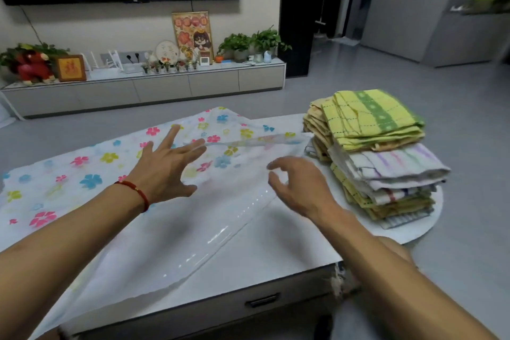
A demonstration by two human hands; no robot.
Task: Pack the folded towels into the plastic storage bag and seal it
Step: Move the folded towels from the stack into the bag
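Note:
A clear plastic storage bag (82,171) printed with coloured flowers lies flat across the white table (276,251). Its transparent end points toward the table's near right. A pile of folded towels (378,152), yellow-green checked on top and striped below, stands at the table's right end. My left hand (165,171), with a red cord on the wrist, hovers spread over the bag's middle. My right hand (300,185) hovers with curled fingers over the bag's right edge, just left of the towels. Neither hand holds anything.
A low grey TV cabinet (165,88) with plants, frames and a red toy stands beyond the table, under a wall-mounted screen. Grey floor surrounds the table. A drawer handle (262,301) shows on the table's near face. My knee is at the right front.

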